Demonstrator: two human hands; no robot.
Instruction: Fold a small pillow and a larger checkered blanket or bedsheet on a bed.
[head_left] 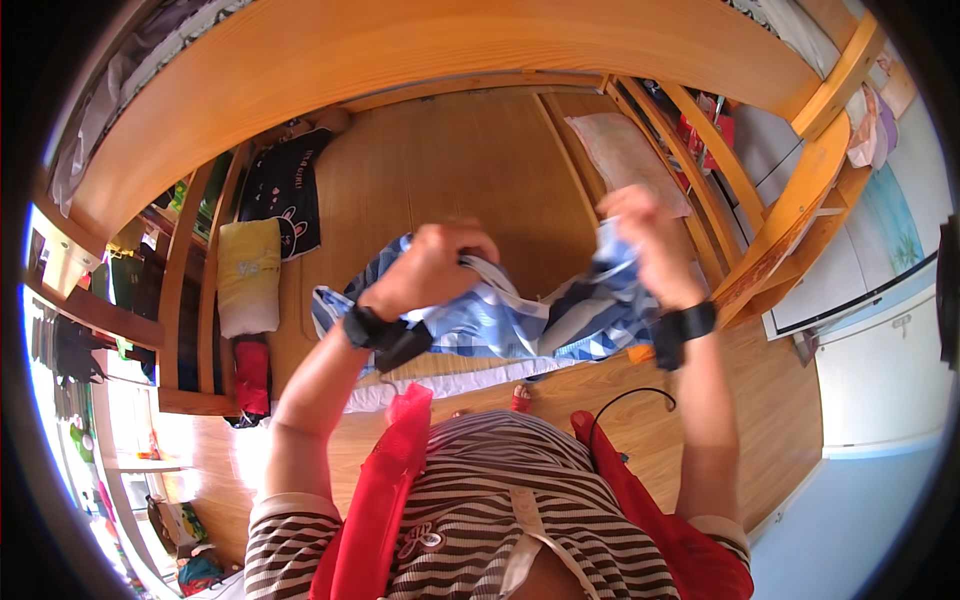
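At the left end of the bed (430,170) lay a yellow cushion (250,280); the left hand (440,262) gripped the cloth (500,322), bunched over the bed's near edge: held up, yes, but seemingly neither smoothed nor folded yet! And the right hand (645,225) clutched it too.

On the left we see a pale yellow cushion (250,290) lying just beside a black cloth (272,195) printed with a rabbit. Near these, at the bed's left end, we find a red item (252,375) whose kind we cannot tell. Far to the right lies a pale pink pillow (628,155). Across the far side we see an upper bunk's wooden board (450,45), and on the right, a white cabinet (880,385) above the pale blue floor (850,520).
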